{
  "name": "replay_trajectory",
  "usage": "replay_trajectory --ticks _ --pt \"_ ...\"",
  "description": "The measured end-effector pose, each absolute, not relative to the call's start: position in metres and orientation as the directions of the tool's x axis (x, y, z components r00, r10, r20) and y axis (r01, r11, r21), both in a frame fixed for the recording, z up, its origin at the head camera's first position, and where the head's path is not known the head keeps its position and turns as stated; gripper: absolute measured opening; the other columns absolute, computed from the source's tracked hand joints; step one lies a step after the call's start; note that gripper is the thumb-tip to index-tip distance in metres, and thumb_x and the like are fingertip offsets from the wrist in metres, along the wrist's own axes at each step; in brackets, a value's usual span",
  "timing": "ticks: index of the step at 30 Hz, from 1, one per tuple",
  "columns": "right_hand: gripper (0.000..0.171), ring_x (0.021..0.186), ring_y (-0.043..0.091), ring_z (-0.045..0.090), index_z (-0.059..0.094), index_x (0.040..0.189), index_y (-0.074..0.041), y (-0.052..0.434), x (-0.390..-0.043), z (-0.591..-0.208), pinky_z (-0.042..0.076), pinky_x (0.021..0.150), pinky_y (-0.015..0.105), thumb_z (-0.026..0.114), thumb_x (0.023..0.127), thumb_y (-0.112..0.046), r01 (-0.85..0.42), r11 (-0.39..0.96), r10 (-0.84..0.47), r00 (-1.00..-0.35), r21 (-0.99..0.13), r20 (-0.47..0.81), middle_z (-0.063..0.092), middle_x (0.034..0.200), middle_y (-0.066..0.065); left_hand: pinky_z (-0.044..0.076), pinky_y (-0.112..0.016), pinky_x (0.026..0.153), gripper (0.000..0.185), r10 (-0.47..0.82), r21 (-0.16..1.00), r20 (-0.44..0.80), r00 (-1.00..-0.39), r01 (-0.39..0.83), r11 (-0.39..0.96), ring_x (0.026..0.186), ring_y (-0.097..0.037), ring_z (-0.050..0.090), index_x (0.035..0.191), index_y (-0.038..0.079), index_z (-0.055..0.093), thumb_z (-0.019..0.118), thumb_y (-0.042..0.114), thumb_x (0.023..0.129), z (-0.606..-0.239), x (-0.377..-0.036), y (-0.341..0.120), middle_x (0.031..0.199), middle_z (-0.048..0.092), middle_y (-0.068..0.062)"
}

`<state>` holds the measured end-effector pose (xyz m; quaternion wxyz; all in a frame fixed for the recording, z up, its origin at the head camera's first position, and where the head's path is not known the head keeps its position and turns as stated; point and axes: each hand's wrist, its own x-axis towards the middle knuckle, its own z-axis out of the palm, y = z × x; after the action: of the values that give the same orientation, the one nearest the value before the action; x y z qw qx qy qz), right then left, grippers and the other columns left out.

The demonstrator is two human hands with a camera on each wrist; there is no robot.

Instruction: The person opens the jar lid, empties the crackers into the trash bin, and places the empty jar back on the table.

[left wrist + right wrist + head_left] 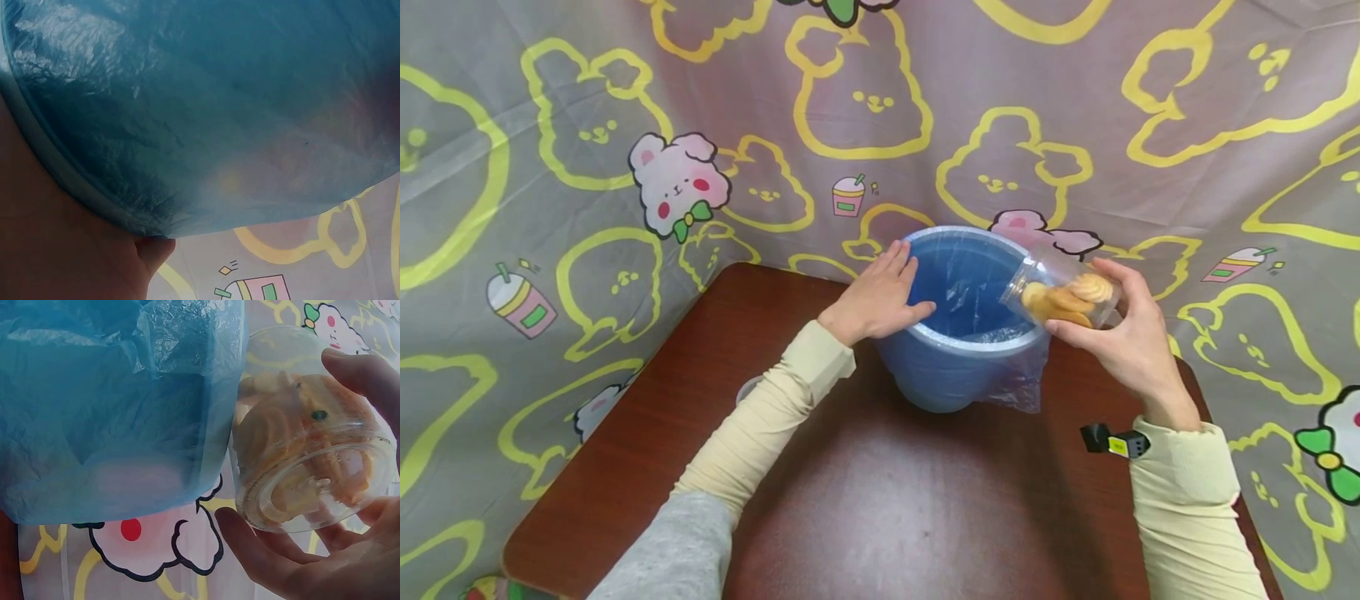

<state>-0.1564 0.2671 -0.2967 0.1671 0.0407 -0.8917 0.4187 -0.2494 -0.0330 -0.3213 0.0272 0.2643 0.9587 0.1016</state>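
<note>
A blue bin (958, 367) lined with a clear plastic bag stands at the far edge of a dark wooden table (865, 508). My left hand (880, 296) rests flat on the bin's left rim, fingers straight. My right hand (1123, 329) grips a clear plastic jar (1063, 296) of round yellow cookies, tilted on its side with its mouth over the bin's right rim. In the right wrist view the jar (309, 434) sits in my right hand's fingers (256, 550) beside the blue bag (112, 406). The left wrist view shows the bin's wall (206, 112) close up.
A grey cloth with yellow bunny outlines (865, 92) hangs behind and around the table. A small black and yellow device (1112, 442) is strapped at my right wrist. Bare tabletop lies in front of the bin.
</note>
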Motion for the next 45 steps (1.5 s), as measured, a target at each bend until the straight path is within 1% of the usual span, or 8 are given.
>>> replay_trajectory --ticks 3,13,23,27,33,38,41,45 --pt "0.089 0.103 0.004 0.047 0.035 0.147 -0.018 0.2662 -0.1560 -0.2965 0.041 0.074 0.007 0.085 0.072 -0.018 -0.212 0.646 0.068 -0.941 -0.733 0.332 0.047 0.128 0.000 0.002 -0.038 0.123 0.084 0.512 0.211 0.001 -0.859 0.501 0.840 0.151 -0.026 -0.007 0.154 0.003 0.016 0.038 0.059 0.095 -0.3213 -0.2496 -0.0328 0.163 -0.001 -0.012" --pt "0.089 0.098 0.006 0.048 0.035 0.147 -0.018 0.2640 -0.1572 -0.2975 0.045 0.069 0.005 0.084 0.073 -0.017 -0.221 0.636 0.064 -0.940 -0.739 0.337 0.042 0.131 0.003 0.001 -0.038 0.123 0.084 0.503 0.217 0.001 -0.864 0.491 0.843 0.151 -0.026 -0.007 0.154 0.004 0.016 0.039 0.059 0.094 -0.3219 -0.2507 -0.0324 0.163 -0.001 -0.012" --pt "0.090 0.101 0.009 0.047 0.033 0.148 -0.020 0.2632 -0.1572 -0.2989 0.044 0.071 0.004 0.084 0.074 -0.017 -0.221 0.632 0.062 -0.941 -0.743 0.332 0.042 0.133 0.006 0.003 -0.038 0.123 0.084 0.508 0.205 0.013 -0.861 0.500 0.842 0.151 -0.026 -0.006 0.154 0.003 0.017 0.038 0.059 0.095 -0.3232 -0.2507 -0.0333 0.163 0.000 -0.012" --pt "0.091 0.099 0.008 0.047 0.033 0.148 -0.021 0.2630 -0.1577 -0.3003 0.044 0.071 0.004 0.085 0.073 -0.017 -0.220 0.635 0.065 -0.940 -0.740 0.335 0.042 0.135 0.006 0.003 -0.038 0.123 0.084 0.507 0.211 0.010 -0.862 0.498 0.841 0.151 -0.026 -0.006 0.154 0.004 0.017 0.039 0.059 0.095 -0.3240 -0.2508 -0.0332 0.163 0.000 -0.012" --pt "0.094 0.101 0.007 0.046 0.032 0.148 -0.019 0.2616 -0.1582 -0.3013 0.043 0.072 0.004 0.085 0.072 -0.016 -0.229 0.642 0.061 -0.936 -0.731 0.347 0.043 0.137 0.007 0.002 -0.038 0.123 0.084 0.507 0.212 0.007 -0.862 0.496 0.842 0.151 -0.026 -0.006 0.154 0.004 0.017 0.039 0.059 0.094 -0.3246 -0.2507 -0.0329 0.163 0.000 -0.012" --pt "0.095 0.102 0.014 0.047 0.030 0.149 -0.020 0.2601 -0.1566 -0.3002 0.042 0.071 0.004 0.085 0.072 -0.018 -0.224 0.652 0.058 -0.938 -0.724 0.342 0.043 0.134 0.009 0.002 -0.038 0.123 0.084 0.508 0.216 0.009 -0.861 0.498 0.840 0.151 -0.026 -0.006 0.154 0.003 0.017 0.039 0.058 0.095 -0.3238 -0.2506 -0.0328 0.163 -0.001 -0.012" --pt "0.097 0.102 0.017 0.047 0.030 0.149 -0.021 0.2587 -0.1556 -0.2994 0.043 0.070 0.005 0.086 0.071 -0.020 -0.221 0.661 0.059 -0.937 -0.717 0.343 0.045 0.132 0.010 0.002 -0.038 0.123 0.083 0.508 0.227 0.006 -0.861 0.496 0.838 0.151 -0.026 -0.007 0.154 0.003 0.017 0.039 0.058 0.095 -0.3234 -0.2505 -0.0328 0.163 -0.001 -0.012" --pt "0.098 0.105 0.013 0.045 0.031 0.149 -0.021 0.2568 -0.1549 -0.2990 0.041 0.077 0.012 0.087 0.069 -0.021 -0.231 0.687 0.056 -0.929 -0.689 0.367 0.046 0.133 0.010 0.001 -0.038 0.123 0.084 0.507 0.236 0.004 -0.862 0.494 0.837 0.151 -0.026 -0.007 0.154 0.003 0.017 0.040 0.058 0.094 -0.3235 -0.2506 -0.0328 0.163 -0.001 -0.011"
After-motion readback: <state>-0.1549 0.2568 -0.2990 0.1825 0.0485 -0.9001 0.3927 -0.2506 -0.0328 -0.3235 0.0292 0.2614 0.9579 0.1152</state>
